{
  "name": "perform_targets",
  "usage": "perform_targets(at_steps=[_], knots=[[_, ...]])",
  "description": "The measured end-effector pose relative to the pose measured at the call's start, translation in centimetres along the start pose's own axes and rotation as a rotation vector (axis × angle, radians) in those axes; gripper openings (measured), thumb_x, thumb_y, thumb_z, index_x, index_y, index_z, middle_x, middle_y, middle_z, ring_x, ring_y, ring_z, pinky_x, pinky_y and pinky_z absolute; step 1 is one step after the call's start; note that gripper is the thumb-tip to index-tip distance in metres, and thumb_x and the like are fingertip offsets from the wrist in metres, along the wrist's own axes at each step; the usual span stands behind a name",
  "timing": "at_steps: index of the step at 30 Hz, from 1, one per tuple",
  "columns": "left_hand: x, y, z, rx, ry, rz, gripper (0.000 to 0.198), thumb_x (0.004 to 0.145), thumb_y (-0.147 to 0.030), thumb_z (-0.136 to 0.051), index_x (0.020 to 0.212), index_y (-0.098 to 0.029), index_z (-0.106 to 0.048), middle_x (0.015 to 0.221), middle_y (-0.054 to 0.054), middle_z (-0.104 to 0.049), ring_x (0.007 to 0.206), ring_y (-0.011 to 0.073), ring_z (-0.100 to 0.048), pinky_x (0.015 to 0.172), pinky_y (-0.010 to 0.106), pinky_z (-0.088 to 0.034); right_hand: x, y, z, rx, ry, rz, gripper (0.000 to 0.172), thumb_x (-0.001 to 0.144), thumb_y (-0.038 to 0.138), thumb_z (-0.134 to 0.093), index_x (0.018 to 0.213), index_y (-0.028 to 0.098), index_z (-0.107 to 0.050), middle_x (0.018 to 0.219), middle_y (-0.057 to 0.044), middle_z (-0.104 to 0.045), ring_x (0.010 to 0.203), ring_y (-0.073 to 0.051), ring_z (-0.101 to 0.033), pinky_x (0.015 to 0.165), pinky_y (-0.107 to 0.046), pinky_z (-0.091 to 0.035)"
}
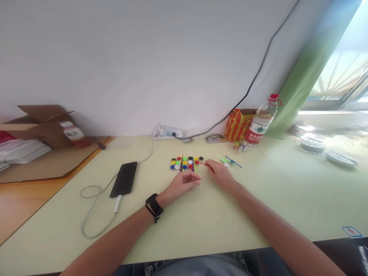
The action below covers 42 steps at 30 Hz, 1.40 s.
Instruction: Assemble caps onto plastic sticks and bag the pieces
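My right hand (220, 173) pinches a thin red plastic stick (202, 163) between thumb and fingertips, its end pointing left toward the discs. My left hand (185, 182) rests just in front of the discs, fingers loosely curled and thumb apart, with nothing visible in it. Small round discs (184, 162) in black, red, yellow, green, blue and white lie in rows on the table (218, 218). Thin coloured sticks (194, 165) lie across them in two bundles. Right of my right hand is a small loose pile with a blue stick (233, 161) and green and white pieces.
A black phone (124, 179) on a white cable lies left. Behind stand a power strip (168, 132), a striped bag (238, 125) and a large water bottle (262, 120). White discs (312, 142) are stacked at right. A cardboard box (48, 126) and drink bottle (75, 134) occupy the left.
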State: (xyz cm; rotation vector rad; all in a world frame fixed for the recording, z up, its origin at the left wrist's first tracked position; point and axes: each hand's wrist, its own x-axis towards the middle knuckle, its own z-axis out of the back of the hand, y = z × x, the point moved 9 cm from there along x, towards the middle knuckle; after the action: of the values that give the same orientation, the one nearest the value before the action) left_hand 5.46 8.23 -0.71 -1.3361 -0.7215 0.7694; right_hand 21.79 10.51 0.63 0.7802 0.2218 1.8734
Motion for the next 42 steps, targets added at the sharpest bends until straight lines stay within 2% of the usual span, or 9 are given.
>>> perform_targets(at_steps=[10, 25, 33, 36, 39, 42], knots=[[-0.1, -0.3, -0.2, 0.006, -0.002, -0.004, 0.025, 0.084, -0.04, -0.08, 0.096, -0.018, -0.075, 0.095, 0.006, -0.069, 0.088, 0.0162, -0.064, 0.08, 0.028, -0.05, 0.0, 0.0, 0.5, -0.01, -0.032, 0.019, 0.021, 0.099, 0.016, -0.04, 0.103, 0.023, -0.059, 0.097, -0.005, -0.072, 0.081, -0.021, -0.062, 0.07, -0.03, -0.04], [-0.2, -0.4, -0.2, 0.016, 0.001, -0.005, 0.026, 0.084, -0.041, -0.079, 0.096, -0.018, -0.075, 0.094, 0.005, -0.069, 0.089, 0.0166, -0.064, 0.081, 0.029, -0.05, 0.1, -0.1, 0.0, -0.041, 0.012, 0.003, 0.024, 0.1, 0.017, -0.038, 0.104, 0.022, -0.06, 0.099, -0.006, -0.072, 0.085, -0.022, -0.064, 0.074, -0.031, -0.042], [-0.1, -0.2, -0.1, 0.009, -0.002, -0.008, 0.029, 0.083, -0.043, -0.08, 0.097, -0.018, -0.075, 0.094, 0.006, -0.071, 0.088, 0.0174, -0.065, 0.081, 0.03, -0.051, 0.1, -0.1, 0.5, -0.098, -0.004, -0.007, 0.027, 0.094, 0.011, -0.042, 0.107, 0.022, -0.062, 0.103, -0.007, -0.072, 0.087, -0.022, -0.063, 0.072, -0.03, -0.04], [0.0, 0.0, 0.0, 0.009, -0.016, -0.013, 0.031, 0.083, -0.044, -0.079, 0.098, -0.017, -0.074, 0.094, 0.007, -0.071, 0.087, 0.0173, -0.065, 0.078, 0.029, -0.051, 0.1, -0.3, 1.6, -0.152, -0.026, -0.029, 0.023, 0.09, 0.011, -0.046, 0.1, 0.021, -0.065, 0.098, -0.008, -0.071, 0.084, -0.022, -0.062, 0.07, -0.03, -0.039], [0.0, -0.2, 0.3, 0.046, -0.069, -0.053, 0.031, 0.085, -0.046, -0.076, 0.096, -0.017, -0.073, 0.091, 0.006, -0.069, 0.081, 0.0166, -0.063, 0.074, 0.029, -0.051, 0.0, -0.4, 2.7, -0.16, -0.036, -0.063, 0.016, 0.087, 0.014, -0.049, 0.085, 0.021, -0.064, 0.085, -0.006, -0.068, 0.073, -0.019, -0.058, 0.066, -0.03, -0.036], [-0.6, -1.4, 0.5, 0.25, -0.15, -0.145, 0.029, 0.088, -0.045, -0.072, 0.101, -0.019, -0.071, 0.087, 0.003, -0.067, 0.07, 0.0141, -0.055, 0.066, 0.028, -0.045, -0.2, -0.1, 3.2, -0.104, -0.001, -0.065, 0.016, 0.085, 0.014, -0.049, 0.075, 0.021, -0.059, 0.074, -0.003, -0.064, 0.066, -0.018, -0.053, 0.063, -0.029, -0.034]])
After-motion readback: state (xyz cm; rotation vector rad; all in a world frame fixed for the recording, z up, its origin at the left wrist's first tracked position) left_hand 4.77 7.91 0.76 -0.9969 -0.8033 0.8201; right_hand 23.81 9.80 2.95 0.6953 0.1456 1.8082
